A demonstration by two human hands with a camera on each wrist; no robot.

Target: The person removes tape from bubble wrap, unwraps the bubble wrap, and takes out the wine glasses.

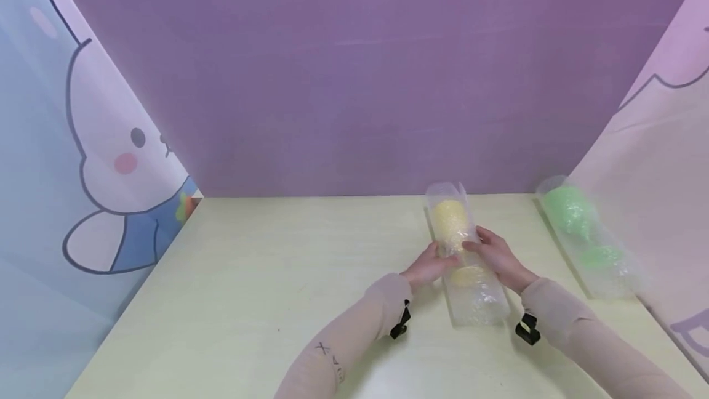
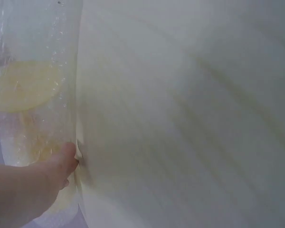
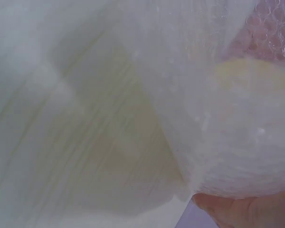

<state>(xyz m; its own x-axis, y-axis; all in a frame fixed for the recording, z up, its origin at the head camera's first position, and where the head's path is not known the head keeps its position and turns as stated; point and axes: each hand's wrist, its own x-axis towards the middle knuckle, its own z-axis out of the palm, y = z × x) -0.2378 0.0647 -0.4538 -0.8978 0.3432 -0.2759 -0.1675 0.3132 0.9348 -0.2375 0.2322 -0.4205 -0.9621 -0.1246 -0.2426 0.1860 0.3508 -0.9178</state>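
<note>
Watching from afar, I see the left hand [image 1: 429,267] and right hand [image 1: 500,261] gripping opposite sides of the yellow bubble-wrapped package [image 1: 469,277], which lies on the pale table [image 1: 277,282], left of the green package [image 1: 573,214] and near the purple wall [image 1: 360,79].

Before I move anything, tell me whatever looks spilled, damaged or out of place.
Nothing stands out. The left hand and right hand hold the yellow bubble-wrapped bundle; the green bubble-wrapped bundle lies along the right edge of the tabletop. No spill or clear damage shows.
</note>
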